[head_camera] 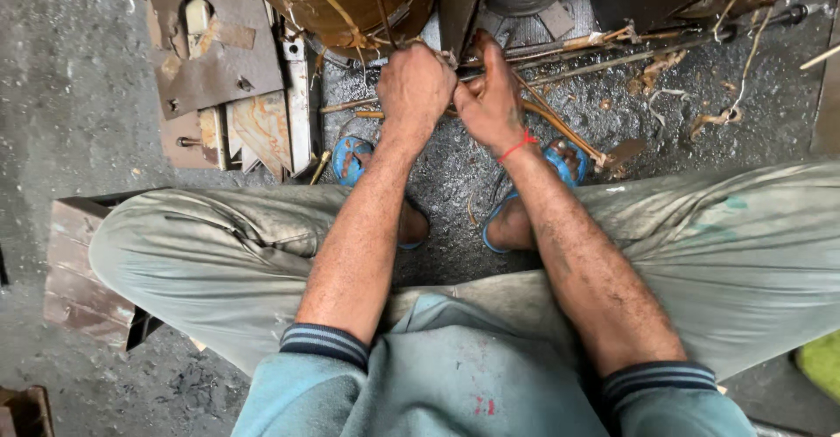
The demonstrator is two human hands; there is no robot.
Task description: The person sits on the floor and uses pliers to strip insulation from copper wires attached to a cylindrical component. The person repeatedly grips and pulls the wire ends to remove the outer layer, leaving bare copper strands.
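Both forearms ran up toward twelve o'clock, bare past pushed-up cuffs. The left hand (415, 84) was balled into a fist; the right hand (490, 100), at its three o'clock, curled tight, knuckles nearly touching.

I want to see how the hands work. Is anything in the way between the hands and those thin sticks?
Nothing visible is. The left hand and right hand are both closed right on the thin strips, in front of the brown drum.

The dark, gritty floor (79, 113) carries rusty metal plates (219, 69) at the upper left, thin rods (612, 52) and scattered scraps (709, 120) at the upper right, a brown drum (350, 0) and a low metal seat (83, 271).
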